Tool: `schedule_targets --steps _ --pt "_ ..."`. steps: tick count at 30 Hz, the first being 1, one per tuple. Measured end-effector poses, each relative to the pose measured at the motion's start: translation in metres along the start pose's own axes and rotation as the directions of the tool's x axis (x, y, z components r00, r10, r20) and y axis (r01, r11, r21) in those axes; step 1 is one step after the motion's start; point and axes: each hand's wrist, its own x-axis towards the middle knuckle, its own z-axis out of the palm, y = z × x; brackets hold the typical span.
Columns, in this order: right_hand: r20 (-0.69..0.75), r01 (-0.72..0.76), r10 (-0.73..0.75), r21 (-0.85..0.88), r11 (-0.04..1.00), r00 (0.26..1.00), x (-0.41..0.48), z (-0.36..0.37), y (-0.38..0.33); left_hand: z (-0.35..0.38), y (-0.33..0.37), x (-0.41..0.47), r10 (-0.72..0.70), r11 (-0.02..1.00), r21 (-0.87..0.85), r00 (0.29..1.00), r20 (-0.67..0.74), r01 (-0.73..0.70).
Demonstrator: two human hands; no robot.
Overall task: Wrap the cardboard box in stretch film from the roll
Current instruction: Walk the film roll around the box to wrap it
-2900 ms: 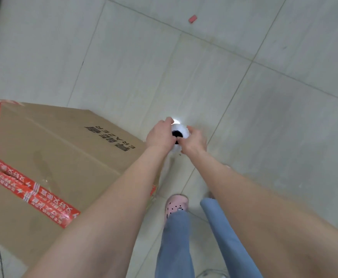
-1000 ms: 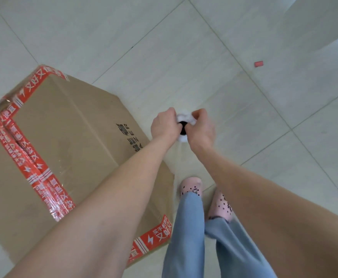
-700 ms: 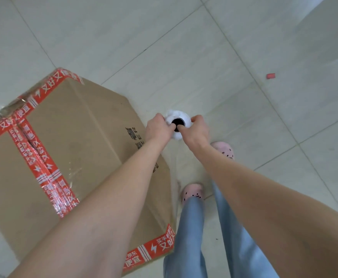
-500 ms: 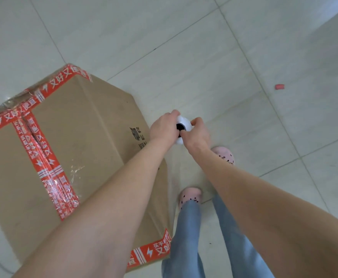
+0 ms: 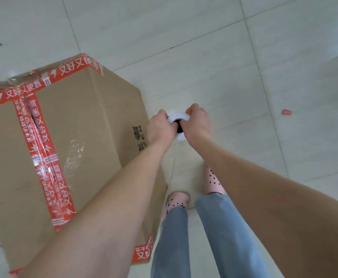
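A large brown cardboard box [image 5: 84,141] sealed with red printed tape stands on the floor at my left. Just off its right side I hold a white roll of stretch film [image 5: 179,117] upright, seen end-on with its dark core showing. My left hand [image 5: 160,127] grips the roll from the left and my right hand [image 5: 197,124] grips it from the right. A clear sheet of film [image 5: 176,163] runs down from the roll toward the box's near right corner. Crinkled film [image 5: 74,155] lies on the box top.
Pale floor tiles [image 5: 244,67] spread out to the right and beyond the box. My own legs in blue jeans [image 5: 184,233] and pink shoes [image 5: 177,199] stand close to the box's near right corner. A small red scrap [image 5: 286,112] lies on the floor at right.
The view has swung round the box: more of its top and far taped corner shows now. Both hands have kept hold of the roll beside the box's right side.
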Motion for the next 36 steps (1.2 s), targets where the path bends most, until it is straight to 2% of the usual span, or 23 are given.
schedule_targets --steps 3,5,9,11,13,15,17,26,30,36 --pt "0.102 -0.051 0.050 0.003 0.999 0.993 0.011 -0.001 -0.008 -0.006 0.003 0.008 -0.175 0.965 -0.204 0.984 -0.019 0.167" --pt "0.138 -0.062 0.054 0.053 0.997 0.989 0.017 0.001 -0.011 -0.010 0.004 0.012 -0.244 0.933 -0.272 0.970 0.011 0.238" --pt "0.166 -0.089 0.077 0.068 0.994 0.983 0.022 0.004 -0.018 -0.023 0.008 0.019 -0.261 0.954 -0.124 0.960 0.101 0.273" --pt "0.188 -0.105 0.090 0.070 0.992 0.978 0.023 0.001 -0.020 -0.031 0.013 0.021 -0.201 0.979 0.012 0.971 0.128 0.201" --pt "0.203 -0.100 0.086 0.061 0.993 0.975 0.024 -0.001 -0.021 -0.036 0.019 0.023 -0.043 0.986 0.163 0.990 0.132 0.021" --pt "0.210 -0.088 0.074 0.059 0.994 0.975 0.023 0.000 -0.021 -0.037 0.023 0.023 0.126 0.948 0.272 0.980 0.154 -0.165" --pt "0.210 -0.083 0.067 0.072 0.994 0.975 0.024 0.001 -0.022 -0.037 0.023 0.026 0.225 0.904 0.329 0.958 0.176 -0.273" --pt "0.249 -0.120 0.104 0.051 0.992 0.963 0.038 -0.005 -0.035 -0.041 0.036 0.050 0.325 0.795 0.458 0.917 0.232 -0.398" --pt "0.186 -0.074 0.079 -0.032 0.997 0.979 0.047 -0.009 -0.049 -0.048 0.037 0.062 0.307 0.848 0.394 0.935 0.179 -0.354" --pt "0.144 0.049 -0.026 -0.156 0.987 0.989 0.063 -0.012 -0.084 -0.065 0.029 0.074 0.068 0.988 0.135 0.997 0.028 -0.071"
